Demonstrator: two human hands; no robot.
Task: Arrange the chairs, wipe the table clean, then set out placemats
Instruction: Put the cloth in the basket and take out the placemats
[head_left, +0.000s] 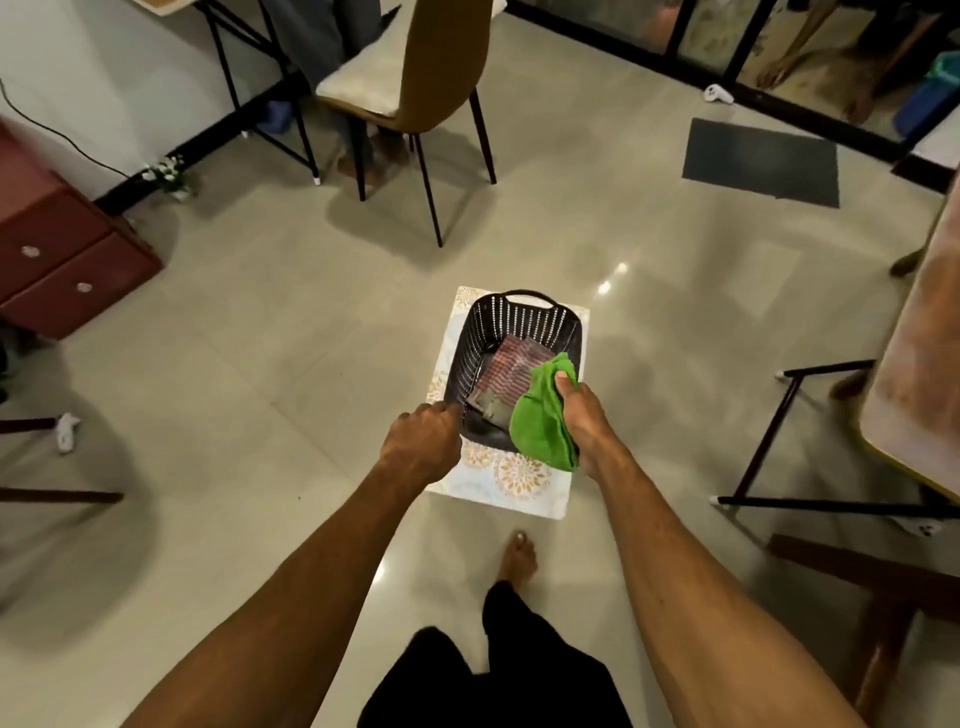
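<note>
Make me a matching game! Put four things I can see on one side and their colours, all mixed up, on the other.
Things:
1. cloth
2. basket
3. drawer cabinet
4. chair back

Colours:
A. black
B. green
C. mustard brown
D. dark red

Pairs: 1-B, 2-A, 3-D, 4-C
</note>
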